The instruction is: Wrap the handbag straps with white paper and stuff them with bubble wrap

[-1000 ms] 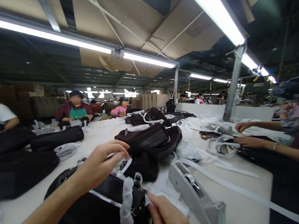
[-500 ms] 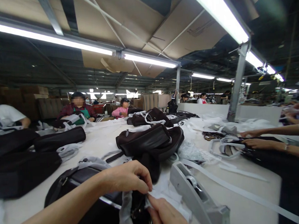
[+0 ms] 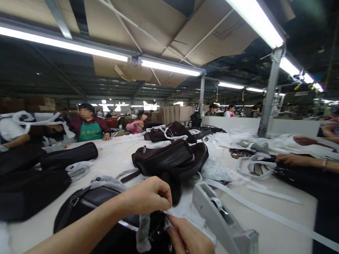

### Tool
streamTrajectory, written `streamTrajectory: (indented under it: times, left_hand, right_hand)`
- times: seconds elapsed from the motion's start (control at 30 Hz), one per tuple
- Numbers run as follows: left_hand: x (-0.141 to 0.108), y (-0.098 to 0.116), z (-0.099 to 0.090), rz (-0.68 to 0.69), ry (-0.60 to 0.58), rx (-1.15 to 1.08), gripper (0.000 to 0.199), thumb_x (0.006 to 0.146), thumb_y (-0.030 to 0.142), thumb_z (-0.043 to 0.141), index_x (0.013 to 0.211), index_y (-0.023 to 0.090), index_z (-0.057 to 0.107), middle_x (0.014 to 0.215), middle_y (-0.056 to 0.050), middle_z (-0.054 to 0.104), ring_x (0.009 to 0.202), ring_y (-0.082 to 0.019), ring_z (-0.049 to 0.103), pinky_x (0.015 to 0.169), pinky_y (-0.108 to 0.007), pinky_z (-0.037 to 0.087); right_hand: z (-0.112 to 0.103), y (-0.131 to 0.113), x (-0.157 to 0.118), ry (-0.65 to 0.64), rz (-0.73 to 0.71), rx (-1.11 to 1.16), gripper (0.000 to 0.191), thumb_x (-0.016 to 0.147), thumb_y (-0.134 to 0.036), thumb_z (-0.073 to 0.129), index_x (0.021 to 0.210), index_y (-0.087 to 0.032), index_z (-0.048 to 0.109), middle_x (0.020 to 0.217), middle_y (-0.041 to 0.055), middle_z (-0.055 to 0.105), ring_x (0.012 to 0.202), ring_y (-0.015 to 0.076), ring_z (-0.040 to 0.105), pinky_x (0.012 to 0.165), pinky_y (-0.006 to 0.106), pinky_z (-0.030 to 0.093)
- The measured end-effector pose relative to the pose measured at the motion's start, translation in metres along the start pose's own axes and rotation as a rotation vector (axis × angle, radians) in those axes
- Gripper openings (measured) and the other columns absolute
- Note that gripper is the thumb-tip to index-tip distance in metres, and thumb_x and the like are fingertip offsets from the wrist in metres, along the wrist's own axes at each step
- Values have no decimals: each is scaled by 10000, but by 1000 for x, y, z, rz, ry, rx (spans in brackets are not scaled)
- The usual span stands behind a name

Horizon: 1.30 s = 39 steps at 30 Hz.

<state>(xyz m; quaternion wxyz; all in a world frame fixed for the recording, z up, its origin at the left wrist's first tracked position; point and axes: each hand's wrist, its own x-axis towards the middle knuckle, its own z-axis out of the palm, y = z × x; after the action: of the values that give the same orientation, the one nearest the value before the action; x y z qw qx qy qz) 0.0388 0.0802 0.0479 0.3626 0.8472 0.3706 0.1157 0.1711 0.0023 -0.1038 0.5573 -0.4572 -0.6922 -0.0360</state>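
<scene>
A black bag [image 3: 107,236] with metal fittings lies on the table right below me. My left hand [image 3: 150,196] is bent over its right side, thumb and fingers pressed together at a piece of white wrapping [image 3: 169,210]. Just below and to the right, my right hand [image 3: 191,237] pinches the same whitish material beside the bag's metal fitting. A wrapped strap piece [image 3: 143,232] hangs on the bag left of my fingers. Close by on the right stands a grey tape dispenser [image 3: 225,222].
More black bags [image 3: 165,159] lie ahead and on the left [image 3: 22,191]. A long white strip [image 3: 276,216] crosses the table [image 3: 294,230] on the right. A co-worker's hands [image 3: 296,160] handle a dark bag at the right. Other people stand across the table.
My hands stay nearly in place at the bag, the left slightly higher. One of the right co-worker's hands has moved back and up. At the far left, white strips and a bag have been raised.
</scene>
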Motion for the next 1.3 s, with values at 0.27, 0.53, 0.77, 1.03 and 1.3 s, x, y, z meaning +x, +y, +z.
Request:
streamTrajectory:
  times: [0.27,0.53,0.77,1.03,1.3]
  left_hand:
    - [-18,11,30,147,363,75,138,652,83,504,630,179,601,737,3,631,781,-171,570,709,-278,401]
    - [-54,-21,72,704,717,483,228,919,60,443,786,179,584,816,-39,619,852,-210,514,805,-365,395]
    - [-53,-32,86,759,881,580,251,950,46,449,890,171,657,855,-41,631,916,-209,505,956,-368,380]
    - [-57,-47,90,756,812,631,308,915,41,439,1081,148,675,958,-106,663,1000,-244,542,955,-372,466]
    - [-62,-10,48,349,515,21,247,937,185,458,916,201,704,994,-67,648,942,-196,606,838,-305,484]
  right_hand:
    - [-22,-7,26,-239,224,161,274,982,-284,438,848,-206,664,713,19,703,645,172,670,584,237,417]
    - [-36,-20,45,-424,415,321,316,931,-324,474,714,-188,658,690,0,644,699,169,590,632,252,372]
    - [-47,-22,64,-522,467,275,217,857,-254,560,751,-189,738,790,16,651,788,176,580,733,268,393]
    - [-59,-23,85,-725,445,291,223,835,-171,533,717,-140,719,550,-46,488,548,106,437,519,227,302]
    - [-65,-26,96,-777,380,239,231,807,-161,540,584,-162,600,506,-60,458,504,86,409,485,221,268]
